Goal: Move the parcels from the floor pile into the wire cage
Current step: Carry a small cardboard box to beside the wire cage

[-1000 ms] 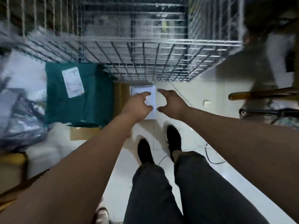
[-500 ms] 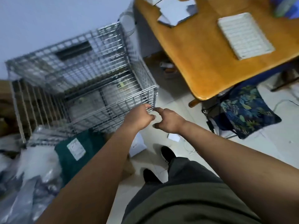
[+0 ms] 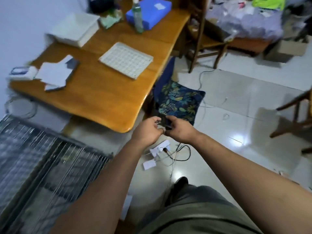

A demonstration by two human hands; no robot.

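Note:
The wire cage (image 3: 42, 157) fills the lower left, blurred by motion, seen from above. The floor pile of parcels is out of view. My left hand (image 3: 148, 130) and my right hand (image 3: 179, 129) hover close together at chest height, beyond the cage's right corner and just off the table's near corner. The fingers of both are loosely curled toward each other. A dark shape shows between them; I see no parcel in either hand.
A wooden table (image 3: 104, 98) with a white tray, papers, a bottle and a blue box stands ahead on the left. A leaf-patterned cushion (image 3: 180, 100) leans under it. Cables (image 3: 180, 154) and paper slips lie on the tiled floor; wooden chairs (image 3: 206, 39) and bags stand at the right.
My view has swung up and to the right, away from the green and white parcels on the floor. Both hands rose from the white parcel and stay together, holding nothing.

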